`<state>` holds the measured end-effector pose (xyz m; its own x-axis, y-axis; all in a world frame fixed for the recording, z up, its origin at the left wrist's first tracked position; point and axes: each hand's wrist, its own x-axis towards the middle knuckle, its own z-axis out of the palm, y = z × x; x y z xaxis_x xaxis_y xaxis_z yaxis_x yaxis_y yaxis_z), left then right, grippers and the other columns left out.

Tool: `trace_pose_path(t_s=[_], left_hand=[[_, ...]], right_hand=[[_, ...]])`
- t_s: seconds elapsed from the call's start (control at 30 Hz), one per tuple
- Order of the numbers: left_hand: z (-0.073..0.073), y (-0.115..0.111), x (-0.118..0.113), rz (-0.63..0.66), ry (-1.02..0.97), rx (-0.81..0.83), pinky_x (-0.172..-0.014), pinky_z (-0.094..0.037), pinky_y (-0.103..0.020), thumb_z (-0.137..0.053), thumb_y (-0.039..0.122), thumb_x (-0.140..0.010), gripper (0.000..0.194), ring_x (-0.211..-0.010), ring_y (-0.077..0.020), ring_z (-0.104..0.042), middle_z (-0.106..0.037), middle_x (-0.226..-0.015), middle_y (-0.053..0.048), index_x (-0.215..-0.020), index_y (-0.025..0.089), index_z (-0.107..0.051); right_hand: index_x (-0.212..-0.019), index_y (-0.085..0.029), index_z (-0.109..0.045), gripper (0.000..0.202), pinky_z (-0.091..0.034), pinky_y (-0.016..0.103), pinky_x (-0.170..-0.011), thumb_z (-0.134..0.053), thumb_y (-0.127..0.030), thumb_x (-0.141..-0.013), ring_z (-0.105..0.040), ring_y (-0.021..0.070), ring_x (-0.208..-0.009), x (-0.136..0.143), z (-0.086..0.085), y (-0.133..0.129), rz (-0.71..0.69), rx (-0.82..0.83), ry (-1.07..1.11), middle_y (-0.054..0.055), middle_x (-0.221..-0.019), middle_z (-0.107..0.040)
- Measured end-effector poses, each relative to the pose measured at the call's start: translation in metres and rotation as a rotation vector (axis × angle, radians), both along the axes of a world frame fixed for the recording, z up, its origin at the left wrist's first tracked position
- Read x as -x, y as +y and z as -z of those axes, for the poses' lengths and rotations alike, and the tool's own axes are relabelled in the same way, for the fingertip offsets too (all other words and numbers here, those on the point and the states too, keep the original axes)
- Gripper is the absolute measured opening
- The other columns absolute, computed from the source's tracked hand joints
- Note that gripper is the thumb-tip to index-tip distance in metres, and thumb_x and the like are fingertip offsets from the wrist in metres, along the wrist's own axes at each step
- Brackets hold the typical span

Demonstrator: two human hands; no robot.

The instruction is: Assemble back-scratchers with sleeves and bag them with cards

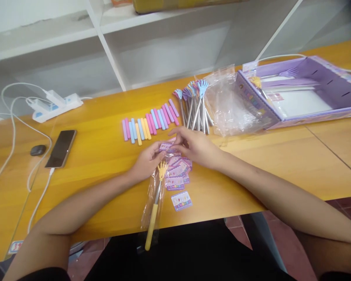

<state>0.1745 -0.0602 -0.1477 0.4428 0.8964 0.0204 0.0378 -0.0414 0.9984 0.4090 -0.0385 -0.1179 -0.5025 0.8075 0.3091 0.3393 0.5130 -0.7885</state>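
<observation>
My left hand [148, 159] and my right hand [193, 145] meet over the wooden table [105, 183], both pinching one small purple printed card [166, 147]. Just below them lies a pile of several like cards [178, 171], with one card [181, 200] apart nearer the table edge. A yellow-handled back scratcher [155, 203] with a hand-shaped head lies in a clear plastic sleeve, hanging over the front edge under my left hand.
Behind the hands lie a row of pastel rubber grips [150, 124], a bunch of metal scratchers [194, 105], empty clear bags [231, 105] and an open purple box [304, 91]. At the left are a phone [61, 148], a power strip [57, 105], cables.
</observation>
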Motion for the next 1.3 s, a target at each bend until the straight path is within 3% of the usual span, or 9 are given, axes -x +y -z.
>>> trace_pose_path(t_s=[0.2,0.37,0.5,0.7,0.83,0.97,1.07,1.17,1.3], left_hand=[[-0.0025,-0.0039,0.0011,0.038,0.023,0.005,-0.111,-0.059,-0.041,-0.067,0.041,-0.108,0.041,-0.127,-0.0266,-0.075,-0.076,-0.137,-0.013,-0.144,0.022,-0.063],[-0.0062,-0.0087,0.0003,0.037,-0.044,0.004,-0.108,-0.062,-0.041,-0.068,0.035,-0.108,0.062,-0.111,-0.023,-0.08,-0.078,-0.128,-0.009,-0.164,0.03,-0.043],[-0.0054,-0.0102,0.0007,0.015,-0.056,-0.019,-0.106,-0.065,-0.042,-0.071,0.034,-0.106,0.054,-0.109,-0.0222,-0.08,-0.071,-0.141,-0.012,-0.157,0.03,-0.052],[-0.0043,-0.0069,0.0017,0.034,-0.039,0.001,-0.099,-0.067,-0.038,-0.07,0.035,-0.106,0.04,-0.1,-0.0195,-0.08,-0.072,-0.137,-0.012,-0.143,0.024,-0.06],[-0.003,-0.0037,0.0028,0.023,0.059,-0.085,-0.099,-0.066,-0.037,-0.071,0.033,-0.104,0.032,-0.114,-0.0233,-0.078,-0.073,-0.137,-0.011,-0.135,0.023,-0.069],[0.0,-0.0028,0.0055,0.059,0.185,-0.228,-0.093,-0.067,-0.033,-0.071,0.029,-0.104,0.043,-0.111,-0.0213,-0.078,-0.073,-0.142,-0.01,-0.146,0.029,-0.068],[0.0011,-0.0032,0.0065,0.069,0.247,-0.287,-0.089,-0.067,-0.033,-0.073,0.028,-0.103,0.042,-0.111,-0.0222,-0.077,-0.071,-0.147,-0.011,-0.144,0.03,-0.071],[0.0013,-0.0043,0.005,0.063,0.154,-0.229,-0.088,-0.068,-0.034,-0.074,0.029,-0.102,0.047,-0.113,-0.024,-0.077,-0.07,-0.148,-0.011,-0.149,0.032,-0.068],[0.0017,-0.0057,0.0026,0.023,0.015,-0.089,-0.077,-0.066,-0.031,-0.082,0.028,-0.096,0.08,-0.097,-0.0209,-0.078,-0.074,-0.133,-0.009,-0.167,0.039,-0.047]], right_hand=[[-0.126,-0.021,-0.065,0.032,-0.054,0.035,-0.078,-0.076,-0.037,-0.101,-0.065,0.0182,-0.083,-0.0032,-0.0015,0.0012,0.031,0.008,0.044,0.007,-0.11,-0.07],[-0.118,-0.021,-0.064,0.025,-0.052,0.034,-0.075,-0.071,-0.039,-0.103,-0.065,0.0174,-0.079,-0.0011,0.0036,0.0038,0.042,0.205,0.195,0.002,-0.09,-0.07],[-0.117,-0.021,-0.064,0.029,-0.051,0.034,-0.074,-0.075,-0.042,-0.1,-0.062,0.0156,-0.075,0.0008,0.0055,0.0049,0.077,0.262,0.281,-0.001,-0.086,-0.066],[-0.118,-0.021,-0.063,0.022,-0.052,0.035,-0.075,-0.069,-0.037,-0.104,-0.064,0.0171,-0.08,-0.0003,0.0038,0.0036,0.097,0.223,0.273,0.001,-0.088,-0.068],[-0.118,-0.022,-0.062,0.022,-0.053,0.035,-0.074,-0.069,-0.039,-0.104,-0.066,0.0175,-0.076,-0.0006,0.0046,0.0035,0.134,0.179,0.293,0.0,-0.085,-0.068],[-0.117,-0.023,-0.063,0.02,-0.053,0.036,-0.073,-0.069,-0.038,-0.105,-0.067,0.018,-0.076,-0.0006,0.0057,0.0035,0.141,0.108,0.281,0.0,-0.084,-0.069],[-0.117,-0.024,-0.063,0.018,-0.054,0.037,-0.075,-0.068,-0.035,-0.105,-0.068,0.0187,-0.077,-0.0004,0.0058,0.0031,0.134,0.083,0.268,0.001,-0.085,-0.071],[-0.116,-0.024,-0.064,0.018,-0.055,0.037,-0.075,-0.069,-0.037,-0.104,-0.069,0.0191,-0.078,-0.001,0.0044,0.0027,0.159,0.056,0.264,0.001,-0.086,-0.072],[-0.123,-0.025,-0.06,0.023,-0.055,0.036,-0.074,-0.06,-0.044,-0.111,-0.07,0.0184,-0.076,-0.0036,0.0014,0.0022,0.05,0.17,0.316,0.0,-0.084,-0.072]])
